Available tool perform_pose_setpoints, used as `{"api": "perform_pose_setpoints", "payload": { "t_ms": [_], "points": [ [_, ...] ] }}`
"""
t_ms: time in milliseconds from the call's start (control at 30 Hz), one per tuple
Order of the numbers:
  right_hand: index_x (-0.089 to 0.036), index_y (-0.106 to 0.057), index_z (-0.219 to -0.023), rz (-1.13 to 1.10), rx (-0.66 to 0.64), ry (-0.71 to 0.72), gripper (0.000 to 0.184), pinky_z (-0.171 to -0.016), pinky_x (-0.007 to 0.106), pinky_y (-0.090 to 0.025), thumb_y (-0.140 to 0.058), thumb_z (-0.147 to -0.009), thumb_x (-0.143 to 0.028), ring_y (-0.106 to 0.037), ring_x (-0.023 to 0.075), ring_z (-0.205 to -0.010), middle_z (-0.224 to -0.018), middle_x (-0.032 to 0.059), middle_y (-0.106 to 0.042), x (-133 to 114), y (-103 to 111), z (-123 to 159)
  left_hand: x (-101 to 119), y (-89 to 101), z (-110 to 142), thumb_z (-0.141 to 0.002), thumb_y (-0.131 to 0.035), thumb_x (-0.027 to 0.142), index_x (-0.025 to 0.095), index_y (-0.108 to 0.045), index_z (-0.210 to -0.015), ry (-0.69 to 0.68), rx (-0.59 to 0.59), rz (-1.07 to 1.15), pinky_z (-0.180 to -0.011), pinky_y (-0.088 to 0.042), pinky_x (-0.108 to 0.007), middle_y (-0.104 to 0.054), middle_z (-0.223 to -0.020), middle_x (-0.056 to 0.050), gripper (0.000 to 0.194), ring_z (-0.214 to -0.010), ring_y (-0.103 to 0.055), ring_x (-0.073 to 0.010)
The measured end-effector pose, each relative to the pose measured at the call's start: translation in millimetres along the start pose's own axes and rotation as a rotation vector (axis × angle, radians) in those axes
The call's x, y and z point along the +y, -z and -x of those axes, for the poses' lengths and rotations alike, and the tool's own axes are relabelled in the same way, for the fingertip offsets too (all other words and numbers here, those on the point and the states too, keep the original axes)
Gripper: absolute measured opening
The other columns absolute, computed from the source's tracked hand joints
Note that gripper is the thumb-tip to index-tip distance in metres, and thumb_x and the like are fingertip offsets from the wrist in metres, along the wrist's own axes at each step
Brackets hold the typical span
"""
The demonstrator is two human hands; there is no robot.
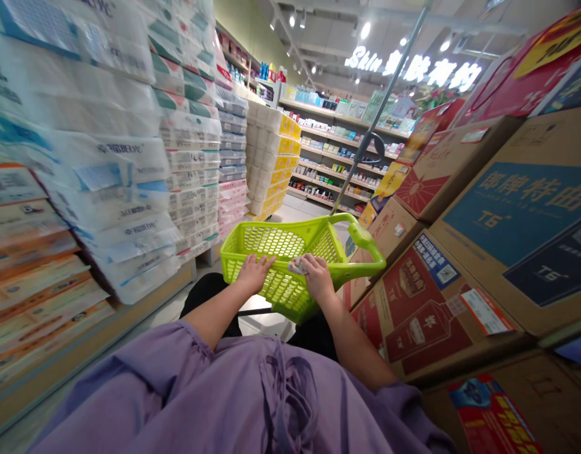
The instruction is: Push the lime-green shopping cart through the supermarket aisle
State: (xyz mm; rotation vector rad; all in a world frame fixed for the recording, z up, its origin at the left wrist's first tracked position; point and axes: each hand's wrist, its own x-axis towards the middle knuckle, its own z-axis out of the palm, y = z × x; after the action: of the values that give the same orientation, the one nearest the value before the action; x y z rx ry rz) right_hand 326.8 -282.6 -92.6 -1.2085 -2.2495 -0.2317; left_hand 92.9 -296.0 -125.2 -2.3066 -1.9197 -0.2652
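Note:
In front of my body is a lime-green plastic shopping cart basket (pixel 290 296) with perforated sides and a looped handle (pixel 363 243) at its right end. My left hand (pixel 255 274) is on the near rim, its fingers curled over the edge. Farther right along that rim, my right hand (pixel 317 277) pinches a crumpled greyish-white cloth (pixel 298 265) against the basket. Part of the cloth is hidden beneath the right fingers. Through the holes and opening, no goods can be made out inside the basket.
Tall stacks of wrapped tissue packs (pixel 124 170) line the left side, with yellow-and-white packs (pixel 274 157) beyond. Cardboard cartons (pixel 522 208) crowd the right. A slanted metal pole (pixel 385 107) rises behind the basket. Stocked shelves (pixel 337 145) stand at the back.

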Motion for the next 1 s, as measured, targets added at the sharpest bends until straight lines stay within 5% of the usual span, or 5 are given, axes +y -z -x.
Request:
{"api": "perform_pose_setpoints", "payload": {
  "t_ms": [200,333,533,800,1000],
  "points": [
    [-0.024,-0.063,-0.118,0.097,-0.132,0.017,0.041,-0.105,0.036,-0.031,-0.048,-0.084,-0.008,-0.043,0.0233,-0.124,-0.133,0.0048,-0.057,-19,-7,-12,0,-6.3,0,-0.079,-0.046,0.010,0.029,-0.025,-0.150,0.009,0.000,-0.012,-0.113,-0.016,-0.050,-0.042,-0.148,-0.007,0.076,-0.135,-0.033,-0.0322],
    [-0.026,-0.064,-0.115,0.147,-0.198,0.004,0.037,-0.099,0.036,-0.033,-0.048,-0.085,-0.011,-0.052,0.0228,-0.111,-0.123,0.0052,-0.063,-8,16,-14,-2,-5.6,3,-0.082,-0.046,0.015,0.029,-0.027,-0.149,0.015,0.014,-0.006,-0.114,-0.016,-0.049,-0.041,-0.149,-0.006,0.070,-0.138,-0.030,-0.0323],
    [-0.022,-0.066,-0.115,0.176,-0.042,-0.182,0.041,-0.096,0.034,-0.034,-0.047,-0.082,-0.007,-0.053,0.0228,-0.107,-0.121,0.0071,-0.064,22,47,0,19,-5.5,2,-0.092,-0.041,0.037,0.015,-0.027,-0.149,-0.046,0.059,0.077,-0.117,-0.013,-0.046,-0.031,-0.155,-0.011,0.062,-0.144,-0.018,-0.0311],
    [-0.026,-0.063,-0.122,0.110,-0.122,-0.015,0.048,-0.106,0.039,-0.033,-0.049,-0.081,-0.006,-0.047,0.0250,-0.121,-0.132,0.0048,-0.057,-9,4,-3,51,-6.0,-9,-0.087,-0.050,0.028,0.013,-0.022,-0.149,-0.255,0.072,0.155,-0.118,-0.016,-0.042,-0.029,-0.155,-0.013,0.070,-0.145,-0.018,-0.0261],
    [-0.021,-0.067,-0.114,-0.041,0.158,-0.168,0.043,-0.104,0.039,-0.040,-0.040,-0.084,-0.006,-0.050,0.0228,-0.119,-0.135,0.0087,-0.053,40,33,0,44,-4.4,-8,-0.086,-0.048,0.022,0.015,-0.020,-0.150,-0.228,0.055,0.135,-0.118,-0.017,-0.041,-0.029,-0.156,-0.010,0.070,-0.145,-0.019,-0.0255]
  ]
}}
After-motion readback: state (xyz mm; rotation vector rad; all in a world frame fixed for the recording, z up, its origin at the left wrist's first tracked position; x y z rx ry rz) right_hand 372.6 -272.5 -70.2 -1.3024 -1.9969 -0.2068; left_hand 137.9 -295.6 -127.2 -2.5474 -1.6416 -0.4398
